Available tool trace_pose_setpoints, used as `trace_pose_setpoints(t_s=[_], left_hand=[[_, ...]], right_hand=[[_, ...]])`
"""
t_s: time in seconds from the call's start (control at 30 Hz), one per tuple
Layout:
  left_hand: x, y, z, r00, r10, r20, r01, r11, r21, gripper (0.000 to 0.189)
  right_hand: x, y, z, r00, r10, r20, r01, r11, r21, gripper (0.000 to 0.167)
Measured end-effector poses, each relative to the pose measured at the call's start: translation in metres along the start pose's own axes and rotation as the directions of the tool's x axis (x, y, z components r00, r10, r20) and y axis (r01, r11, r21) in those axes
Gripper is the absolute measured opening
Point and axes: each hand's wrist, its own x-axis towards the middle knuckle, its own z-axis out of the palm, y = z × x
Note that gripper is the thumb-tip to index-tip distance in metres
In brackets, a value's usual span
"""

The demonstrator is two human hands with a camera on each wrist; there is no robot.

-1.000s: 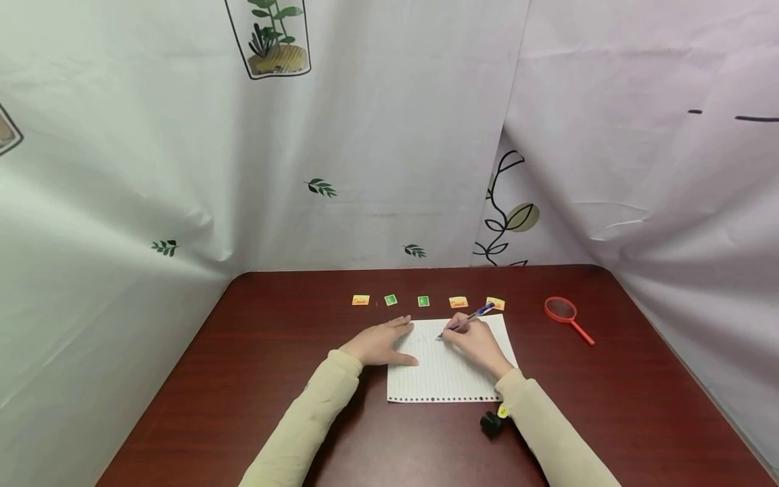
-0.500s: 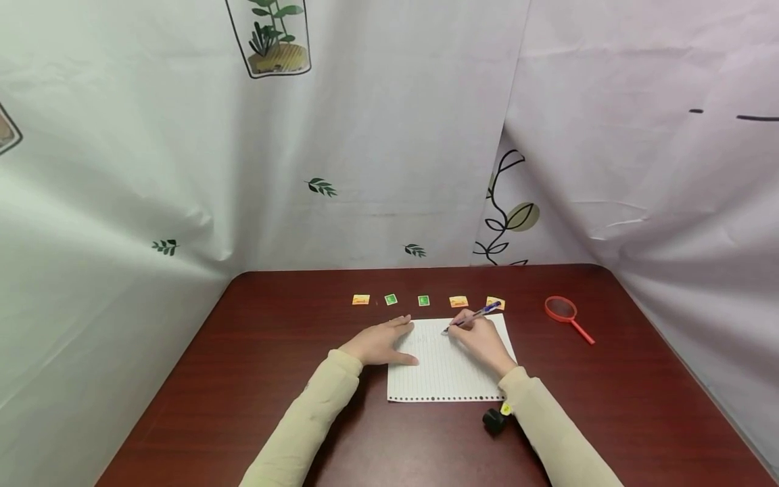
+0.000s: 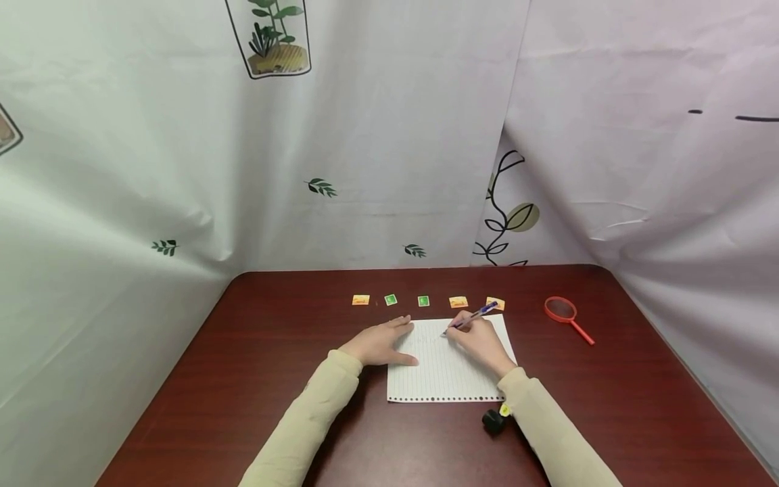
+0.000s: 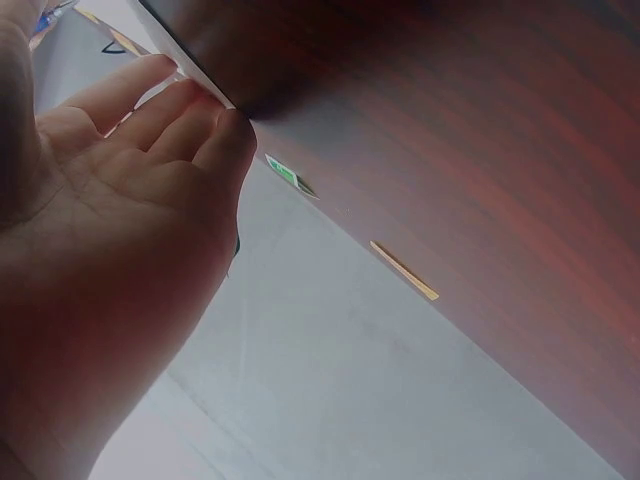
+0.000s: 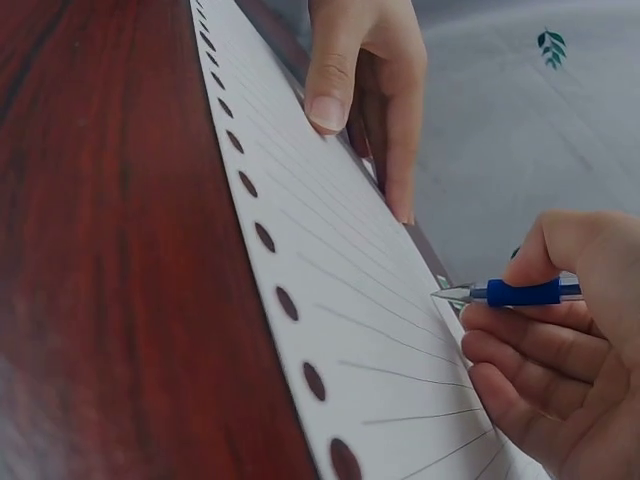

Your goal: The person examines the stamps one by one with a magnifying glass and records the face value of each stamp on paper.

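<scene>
Past the tabletop's (image 3: 274, 325) middle, toward its far edge: ballpoint pen (image 5: 524, 292) pinched between thumb and fingers of right hand (image 3: 477, 338). Points leftward and down at lined sheet (image 3: 426, 379), long axis rising toward far right corner; contact of tip with paper: cannot tell. Lies apart from left hand (image 3: 380, 343), relaxed, fingers spread, resting across sheet's left edge. On pen: slim barrel, smooth blue grip. On sheet: thin matte paper, round punched holes facing near edge. On tabletop: red-brown, streaked wood grain. Along far edge: five small stamp-like paper pieces (image 3: 423, 301), yellow and green. Near far right corner: round, red-rimmed magnifying glass (image 3: 571, 320).
</scene>
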Motion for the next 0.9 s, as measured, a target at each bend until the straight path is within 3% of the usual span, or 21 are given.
trace_pose_setpoints(t_s=[0.5, 0.9], left_hand=[[0.0004, -0.0001, -0.0004, 1.000, 0.012, -0.008, -0.012, 1.000, 0.012, 0.090], [-0.0006, 0.0006, -0.0006, 1.000, 0.009, -0.002, -0.009, 1.000, 0.008, 0.090]], right_hand=[[0.0004, -0.0008, 0.0000, 0.999, -0.030, 0.018, 0.030, 0.999, 0.013, 0.006], [-0.0015, -0.0007, -0.0008, 1.000, -0.005, 0.009, 0.005, 1.000, 0.009, 0.005]])
